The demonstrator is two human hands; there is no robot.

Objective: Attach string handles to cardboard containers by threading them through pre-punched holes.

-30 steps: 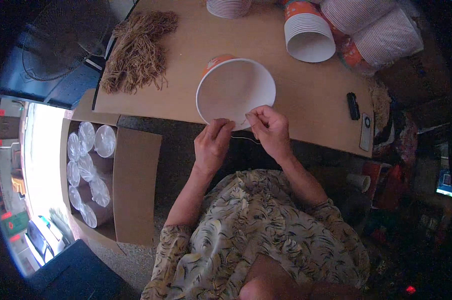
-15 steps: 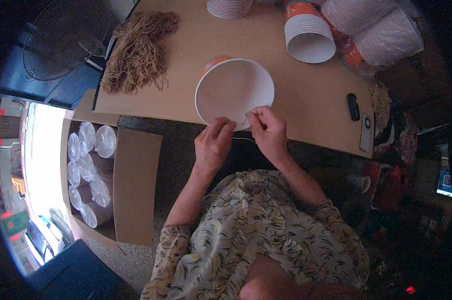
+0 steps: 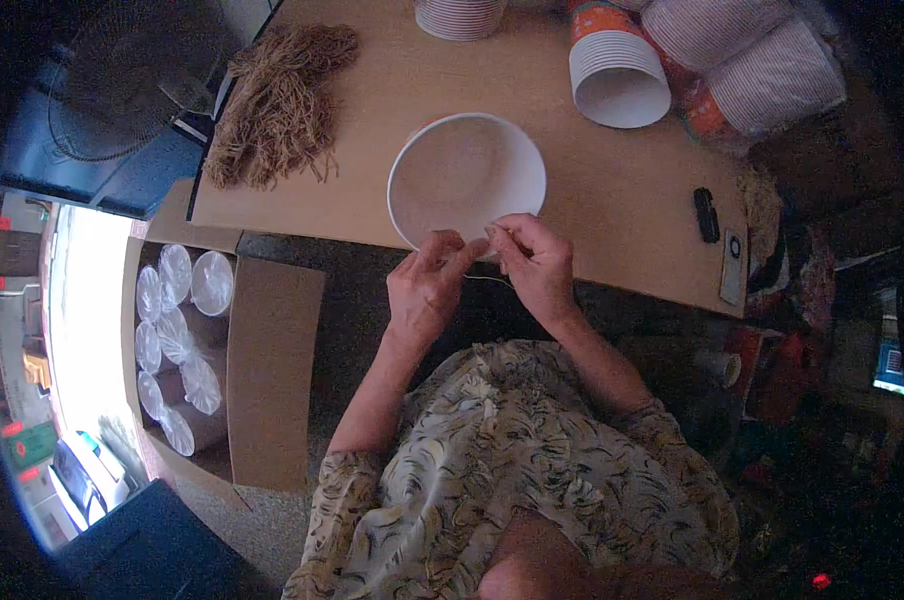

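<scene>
A white-lined paper tub (image 3: pixel 467 175) sits at the near edge of the wooden table (image 3: pixel 402 75), its round mouth facing the person; clock positions here are taken from this tub. The left hand (image 3: pixel 427 285) is at 7 o'clock, thumb and forefinger drawn together at the near rim. The right hand (image 3: pixel 540 265) is at 5 o'clock, thumb and forefinger pressed together close beside the left fingertips. What either pinches, rim or something finer, is too small to tell. A thin pale strand (image 3: pixel 490 279) curves just below the fingertips; whether a hand holds it cannot be told.

A bundle of brown fibre cords (image 3: pixel 282 105) lies at 10 o'clock. One nested tub stack (image 3: pixel 460 18) is at 12, an orange-sided stack (image 3: pixel 620 90) at 2, with plastic-wrapped stacks (image 3: pixel 772 85) beyond it. A black handheld object (image 3: pixel 706 215) lies at 3. Between 7 and 8, below the table, an open cardboard box (image 3: pixel 272 370) holds film-covered tubs (image 3: pixel 172 335).
</scene>
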